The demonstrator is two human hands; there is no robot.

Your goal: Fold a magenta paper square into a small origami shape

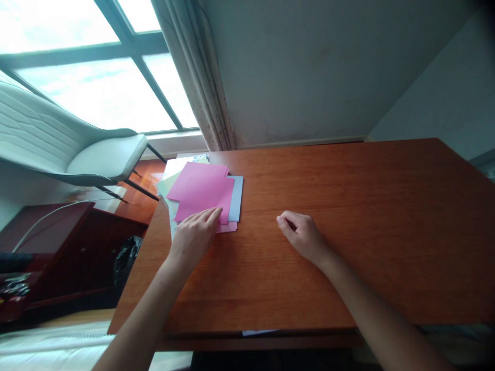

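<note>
Sheets of pink paper [201,188] lie overlapping at the far left of the wooden table [348,206]. My left hand [196,229] rests on their near edge, its fingers stretched out and close together; its thumb is hidden. A pale blue sheet [236,198] sticks out from under the pink ones on the right. More pale papers [166,181] show beneath them on the left. To the right, over bare wood, my right hand [303,234] is curled with thumb against fingers, and nothing shows in it.
A pale padded chair [104,157] stands past the table's left edge, by the window [96,87]. A curtain [197,77] hangs behind the papers. A dark red cabinet [77,252] and a black plastic bag [127,255] are at the lower left. The wall [301,72] borders the far side.
</note>
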